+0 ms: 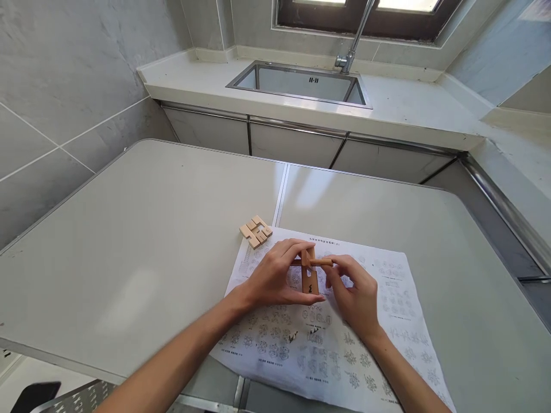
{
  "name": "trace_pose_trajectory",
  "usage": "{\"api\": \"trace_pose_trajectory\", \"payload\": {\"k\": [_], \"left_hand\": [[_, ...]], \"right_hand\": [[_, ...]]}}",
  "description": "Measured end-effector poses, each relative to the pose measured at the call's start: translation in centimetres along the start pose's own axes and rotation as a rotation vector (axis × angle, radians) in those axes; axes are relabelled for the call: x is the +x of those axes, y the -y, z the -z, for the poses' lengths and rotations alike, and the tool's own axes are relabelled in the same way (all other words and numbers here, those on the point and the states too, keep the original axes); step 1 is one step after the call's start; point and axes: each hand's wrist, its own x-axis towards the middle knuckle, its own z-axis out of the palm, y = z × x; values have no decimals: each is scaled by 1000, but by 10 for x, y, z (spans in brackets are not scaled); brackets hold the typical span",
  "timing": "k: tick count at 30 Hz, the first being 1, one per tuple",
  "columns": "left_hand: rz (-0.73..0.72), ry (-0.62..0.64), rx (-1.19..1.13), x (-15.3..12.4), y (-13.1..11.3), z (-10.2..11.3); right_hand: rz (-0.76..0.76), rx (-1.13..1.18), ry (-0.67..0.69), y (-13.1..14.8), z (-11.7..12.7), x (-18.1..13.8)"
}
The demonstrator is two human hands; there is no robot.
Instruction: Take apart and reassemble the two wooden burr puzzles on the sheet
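Observation:
Above a printed sheet of diagrams (327,344), both my hands hold a small wooden puzzle assembly (310,274) made of notched sticks. My left hand (275,275) is closed, its fingers and thumb pinching the upright piece from the left. From the right, my right hand (350,287) is closed too, pinching the end of a horizontal stick that crosses the upright one. A few more wooden puzzle pieces (255,230) lie side by side on the table just beyond the sheet's far left corner, apart from both hands.
The grey folding table (142,229) has a seam down its middle and a near edge under my forearms. Behind it runs a white counter (400,109) with a steel sink (301,83) and tap (350,49). Tiled walls stand left and right.

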Motion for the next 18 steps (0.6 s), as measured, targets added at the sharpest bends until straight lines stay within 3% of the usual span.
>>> {"api": "trace_pose_trajectory", "payload": {"k": [8, 13, 18], "left_hand": [[13, -2, -38, -1, 0, -1], [101, -43, -157, 0, 0, -2], [157, -66, -278, 0, -1, -3]], "right_hand": [[-89, 30, 3, -4, -2, -2], [-224, 93, 34, -7, -3, -3], [-131, 87, 130, -5, -3, 2]]}}
